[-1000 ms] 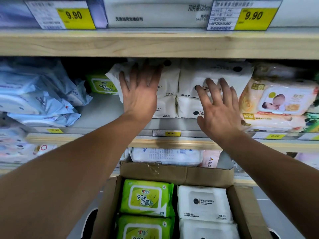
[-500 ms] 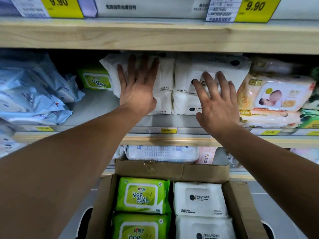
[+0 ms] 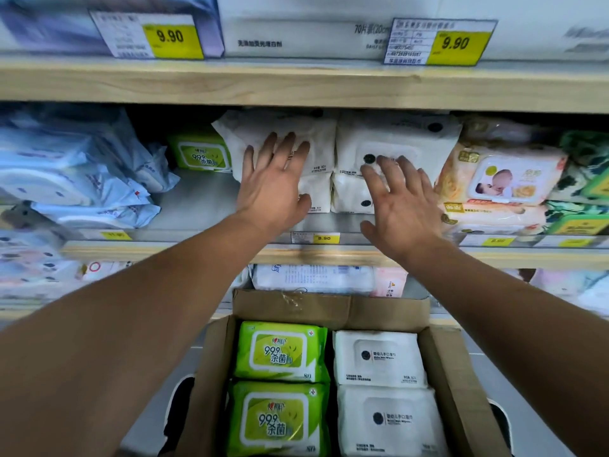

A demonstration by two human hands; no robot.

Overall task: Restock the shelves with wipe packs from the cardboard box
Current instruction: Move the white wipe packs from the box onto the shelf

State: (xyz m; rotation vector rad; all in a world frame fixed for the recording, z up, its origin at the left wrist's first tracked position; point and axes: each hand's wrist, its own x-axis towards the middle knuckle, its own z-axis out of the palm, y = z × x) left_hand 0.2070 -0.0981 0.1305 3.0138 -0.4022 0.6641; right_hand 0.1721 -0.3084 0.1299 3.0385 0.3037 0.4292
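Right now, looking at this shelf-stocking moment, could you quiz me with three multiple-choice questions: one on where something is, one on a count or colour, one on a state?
1. Where does the green wipe pack on the shelf lie?
A. left of the white packs
B. right of the baby-picture pack
C. on the top shelf

2. How many packs show in the cardboard box?
A. two
B. four
C. six

3. How are the two hands?
A. both curled round packs
B. one inside the box
C. both spread open at the white packs

Answers:
1 A: it lies left of the white wipe packs.
2 B: two green packs and two white packs show.
3 C: the left hand and right hand have straight fingers, gripping nothing.
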